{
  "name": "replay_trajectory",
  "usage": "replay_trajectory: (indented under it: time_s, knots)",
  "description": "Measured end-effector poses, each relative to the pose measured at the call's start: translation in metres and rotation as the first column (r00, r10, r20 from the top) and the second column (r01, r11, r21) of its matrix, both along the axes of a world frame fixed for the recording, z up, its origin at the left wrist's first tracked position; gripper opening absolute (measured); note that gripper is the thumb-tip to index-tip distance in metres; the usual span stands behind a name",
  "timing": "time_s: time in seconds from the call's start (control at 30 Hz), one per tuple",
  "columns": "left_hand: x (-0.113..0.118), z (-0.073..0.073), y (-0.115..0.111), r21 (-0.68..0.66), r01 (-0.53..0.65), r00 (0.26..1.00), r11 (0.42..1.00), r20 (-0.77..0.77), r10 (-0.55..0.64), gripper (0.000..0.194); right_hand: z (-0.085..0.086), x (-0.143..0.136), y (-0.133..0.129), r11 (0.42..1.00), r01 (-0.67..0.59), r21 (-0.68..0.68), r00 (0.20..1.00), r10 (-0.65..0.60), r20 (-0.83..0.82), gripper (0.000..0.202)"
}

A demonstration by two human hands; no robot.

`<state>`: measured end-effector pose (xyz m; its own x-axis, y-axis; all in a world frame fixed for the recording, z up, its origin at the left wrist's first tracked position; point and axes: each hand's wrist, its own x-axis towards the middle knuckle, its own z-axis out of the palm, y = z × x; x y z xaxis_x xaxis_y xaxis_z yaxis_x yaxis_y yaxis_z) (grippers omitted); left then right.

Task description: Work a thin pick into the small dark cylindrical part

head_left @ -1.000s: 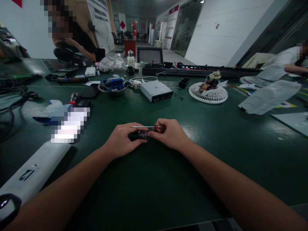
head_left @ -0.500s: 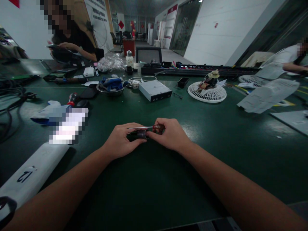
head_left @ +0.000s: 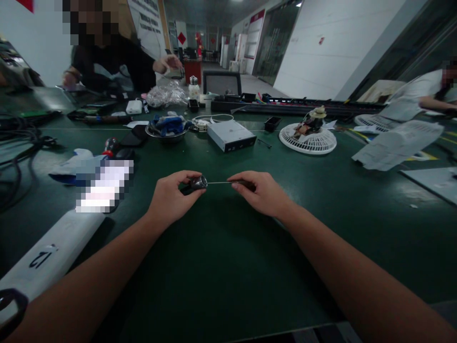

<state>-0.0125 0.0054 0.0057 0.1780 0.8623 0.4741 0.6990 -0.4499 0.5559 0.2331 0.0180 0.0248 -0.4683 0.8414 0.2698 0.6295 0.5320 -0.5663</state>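
My left hand (head_left: 174, 196) grips a small dark cylindrical part (head_left: 198, 183) between thumb and fingers, its round open end facing right. Across from it, my right hand (head_left: 262, 191) is closed on the dark handle of a screwdriver (head_left: 218, 182). The thin metal shaft points left, and its tip is at or just inside the part's open end; which of the two I cannot tell. Both hands are just above the green table (head_left: 228, 267).
A silver disc drive (head_left: 230, 134) lies beyond my hands, with a metal bowl of blue cloth (head_left: 167, 127) to its left and a white fan grille (head_left: 307, 139) to its right. A white device (head_left: 53, 252) flanks my left forearm. One person sits at back left, another at far right.
My hands have moved apart. The screwdriver shaft, earlier lying above the cylindrical part, now points at its open end. The person at back left has stretched out an arm.
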Motion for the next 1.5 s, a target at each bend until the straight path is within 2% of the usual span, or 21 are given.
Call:
replay_trajectory:
  time_s: [0.07, 0.17, 0.3, 0.4, 0.47, 0.57, 0.67, 0.77, 0.93, 1.03, 1.2, 1.3, 1.5]
  knots:
    - [0.001, 0.000, 0.000, -0.014, 0.057, 0.998, 0.998, -0.001, -0.057, 0.034, 0.000, -0.001, -0.001, 1.000, 0.004, 0.022, 1.000, -0.004, 0.013, 0.028]
    - [0.002, 0.000, -0.001, -0.013, 0.078, 0.997, 0.997, -0.003, -0.078, 0.032, 0.003, -0.002, -0.003, 0.998, 0.045, 0.036, 0.998, -0.046, 0.047, 0.027]
    - [0.002, 0.002, -0.001, -0.011, 0.131, 0.991, 0.991, -0.025, -0.132, 0.029, 0.005, -0.002, -0.005, 0.996, 0.006, -0.091, 1.000, -0.008, -0.027, 0.026]
    - [0.002, 0.002, -0.001, -0.012, 0.174, 0.984, 0.985, -0.040, -0.174, 0.027, 0.005, -0.003, -0.006, 0.995, 0.040, -0.091, 0.997, -0.045, -0.055, 0.028]
    - [0.002, 0.002, -0.001, -0.007, 0.163, 0.986, 0.987, -0.041, -0.163, 0.028, 0.006, -0.004, -0.007, 0.996, 0.080, -0.044, 0.996, -0.081, -0.023, 0.028]
    - [0.001, 0.002, -0.001, 0.003, 0.130, 0.991, 0.992, -0.030, -0.130, 0.030, 0.007, -0.005, -0.009, 0.997, 0.061, -0.050, 0.998, -0.062, -0.004, 0.027]
    - [0.002, 0.003, -0.001, -0.002, 0.165, 0.986, 0.986, -0.038, -0.165, 0.027, 0.007, -0.006, -0.010, 0.995, 0.053, -0.086, 0.998, -0.055, -0.028, 0.027]
    - [0.003, 0.004, -0.002, -0.004, 0.195, 0.979, 0.981, -0.050, -0.195, 0.027, 0.006, -0.006, -0.009, 0.992, 0.118, -0.054, 0.993, -0.118, 0.007, 0.029]
    - [0.004, 0.004, -0.003, 0.002, 0.220, 0.974, 0.975, -0.057, -0.220, 0.026, 0.005, -0.006, -0.008, 0.990, 0.037, -0.139, 0.999, -0.035, 0.019, 0.027]
    - [0.004, 0.003, -0.002, 0.010, 0.225, 0.973, 0.974, -0.063, -0.224, 0.026, 0.005, -0.007, -0.008, 0.988, 0.104, -0.115, 0.994, -0.100, 0.038, 0.029]
    - [0.002, 0.001, -0.001, 0.022, 0.178, 0.981, 0.984, -0.076, -0.176, 0.025, 0.011, -0.008, -0.008, 0.977, 0.199, -0.080, 0.958, -0.176, 0.228, 0.031]
    - [0.002, 0.000, 0.000, 0.015, 0.168, 0.983, 0.986, -0.081, -0.166, 0.026, 0.015, -0.006, -0.008, 0.966, 0.254, -0.051, 0.931, -0.230, 0.283, 0.031]
    - [0.001, 0.000, 0.000, -0.014, 0.174, 0.981, 0.985, -0.089, -0.175, 0.027, 0.018, -0.001, -0.008, 0.959, 0.269, -0.090, 0.952, -0.250, 0.176, 0.030]
